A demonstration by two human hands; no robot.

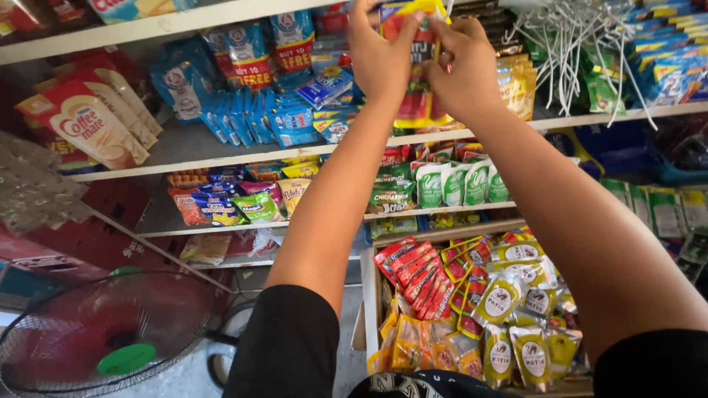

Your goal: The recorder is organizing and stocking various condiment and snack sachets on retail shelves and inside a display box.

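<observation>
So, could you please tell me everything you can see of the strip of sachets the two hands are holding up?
The strip of sachets is a hanging run of glossy red and yellow packets, plastic by its shine. It hangs roughly upright before the upper shelf, its top edge at the frame's top. The left hand grips its left side and the right hand its right, fingers pinching near the top. Its lower end hangs free.

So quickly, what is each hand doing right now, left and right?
Left hand: closed on the hanging sachet strip, near its top.
Right hand: closed on the same strip, from the other side.
</observation>
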